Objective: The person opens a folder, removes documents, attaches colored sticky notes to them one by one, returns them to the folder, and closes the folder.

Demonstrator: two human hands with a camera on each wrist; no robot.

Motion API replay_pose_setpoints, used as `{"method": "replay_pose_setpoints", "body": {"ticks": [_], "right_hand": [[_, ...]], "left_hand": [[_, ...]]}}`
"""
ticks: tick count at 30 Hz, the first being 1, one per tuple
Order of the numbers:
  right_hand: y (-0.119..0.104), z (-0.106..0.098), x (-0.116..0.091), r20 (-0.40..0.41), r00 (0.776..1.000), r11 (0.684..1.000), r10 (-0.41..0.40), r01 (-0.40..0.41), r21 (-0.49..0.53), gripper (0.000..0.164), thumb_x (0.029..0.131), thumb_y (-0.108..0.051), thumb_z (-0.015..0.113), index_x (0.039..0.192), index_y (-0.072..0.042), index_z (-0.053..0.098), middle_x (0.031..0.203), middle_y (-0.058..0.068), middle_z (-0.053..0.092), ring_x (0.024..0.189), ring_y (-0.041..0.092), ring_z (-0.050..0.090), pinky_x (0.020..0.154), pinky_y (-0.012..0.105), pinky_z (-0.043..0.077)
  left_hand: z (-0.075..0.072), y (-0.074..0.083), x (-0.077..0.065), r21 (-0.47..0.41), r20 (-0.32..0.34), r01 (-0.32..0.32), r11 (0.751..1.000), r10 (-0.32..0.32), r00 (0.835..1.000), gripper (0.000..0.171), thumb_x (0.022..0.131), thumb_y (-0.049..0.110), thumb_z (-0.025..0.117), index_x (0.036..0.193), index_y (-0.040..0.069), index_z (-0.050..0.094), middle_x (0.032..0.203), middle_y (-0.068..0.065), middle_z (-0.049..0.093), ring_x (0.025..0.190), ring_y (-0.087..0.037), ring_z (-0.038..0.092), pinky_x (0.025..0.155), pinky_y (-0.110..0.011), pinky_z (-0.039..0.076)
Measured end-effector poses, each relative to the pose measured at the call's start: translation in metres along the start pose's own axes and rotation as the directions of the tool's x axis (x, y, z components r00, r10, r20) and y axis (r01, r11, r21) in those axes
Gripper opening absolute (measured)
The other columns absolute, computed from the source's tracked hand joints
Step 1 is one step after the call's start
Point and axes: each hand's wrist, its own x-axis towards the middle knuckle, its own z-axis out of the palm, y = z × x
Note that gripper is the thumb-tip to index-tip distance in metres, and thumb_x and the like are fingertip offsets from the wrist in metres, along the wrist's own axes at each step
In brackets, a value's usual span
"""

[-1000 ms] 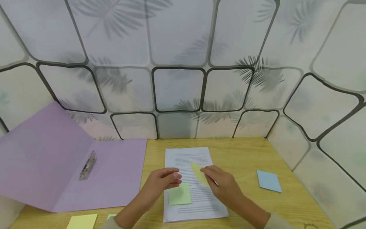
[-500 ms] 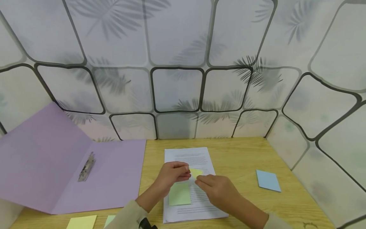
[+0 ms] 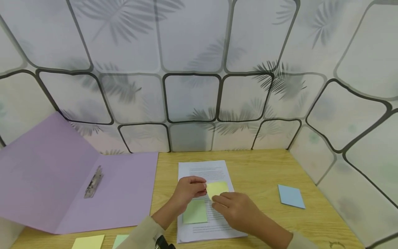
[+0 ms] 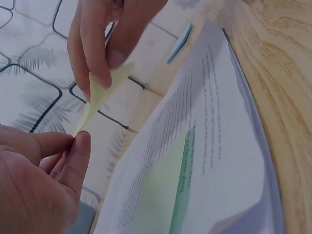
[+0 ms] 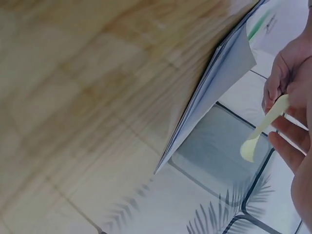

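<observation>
A yellow sticky note (image 3: 217, 188) is held above a stack of printed pages (image 3: 217, 226). My left hand (image 3: 187, 193) pinches its left edge between thumb and fingers. The fingers of my right hand (image 3: 234, 211) grip its lower edge. In the left wrist view the note (image 4: 100, 95) stretches, slightly bent, between the left hand (image 4: 41, 175) and the right hand (image 4: 109, 39). The right wrist view shows the note (image 5: 265, 122) curling at one end. Below the hands, a green sticky note (image 3: 195, 211) lies on the top page.
An open purple folder (image 3: 130, 193) with a metal clip (image 3: 94, 182) stands at the left. A blue sticky pad (image 3: 291, 196) lies to the right. Yellow (image 3: 88, 242) and green pads (image 3: 119, 240) sit at the front edge, and a patterned wall (image 3: 192, 97) borders the table.
My left hand has moved right and taken hold of the yellow note's edge. The right hand has shifted slightly down, and the note has turned to show its flat face.
</observation>
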Motion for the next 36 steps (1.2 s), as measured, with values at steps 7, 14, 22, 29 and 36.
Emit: {"method": "replay_pose_setpoints", "body": {"ticks": [7,14,22,29,36], "right_hand": [[0.018,-0.002,-0.002,-0.072,0.906,0.885,0.416,-0.386,0.262,0.020,0.091,-0.008,0.070,0.109,-0.012,0.074,0.112,0.000,0.072,0.101,0.016,0.070,0.074,0.027,0.059],[0.046,0.009,-0.001,0.306,0.567,0.550,0.765,-0.822,0.149,0.020,0.094,-0.026,0.072,0.113,-0.018,0.073,0.105,-0.006,0.070,0.090,0.013,0.066,0.072,0.031,0.055],[0.064,0.020,-0.003,0.470,0.382,0.235,0.796,-0.910,0.343,0.014,0.099,-0.023,0.065,0.103,-0.015,0.076,0.092,-0.003,0.072,0.082,0.012,0.064,0.069,0.029,0.053],[0.072,0.033,-0.005,0.500,0.336,0.110,0.798,-0.897,0.427,0.013,0.096,-0.014,0.067,0.101,-0.006,0.076,0.087,0.003,0.071,0.076,0.019,0.066,0.067,0.030,0.056],[0.075,0.044,-0.004,0.503,0.334,0.135,0.797,-0.911,0.390,0.008,0.095,-0.012,0.069,0.094,-0.007,0.075,0.086,0.003,0.070,0.077,0.018,0.062,0.065,0.029,0.051]], "left_hand": [[-0.002,0.000,0.008,0.028,-0.035,-0.027,0.999,0.028,0.999,0.030,0.095,0.004,0.067,0.118,-0.015,0.063,0.094,-0.012,0.071,0.079,-0.014,0.071,0.082,-0.034,0.062],[-0.002,-0.004,0.019,0.083,0.004,-0.022,0.996,0.021,1.000,0.029,0.096,0.006,0.066,0.119,-0.011,0.065,0.098,-0.013,0.070,0.083,-0.015,0.072,0.084,-0.035,0.062],[-0.003,-0.006,0.034,0.151,-0.006,-0.009,0.989,0.010,1.000,0.026,0.096,0.007,0.067,0.117,-0.009,0.067,0.098,-0.013,0.071,0.081,-0.016,0.072,0.084,-0.039,0.062],[-0.004,-0.011,0.050,0.188,-0.004,-0.023,0.982,0.024,1.000,0.023,0.095,0.003,0.065,0.113,-0.011,0.068,0.094,-0.012,0.072,0.077,-0.016,0.070,0.077,-0.033,0.062],[-0.005,-0.017,0.059,0.361,0.002,-0.049,0.931,0.052,0.999,0.017,0.094,0.003,0.066,0.106,-0.007,0.072,0.089,-0.010,0.073,0.071,-0.015,0.065,0.065,-0.029,0.057]]}}
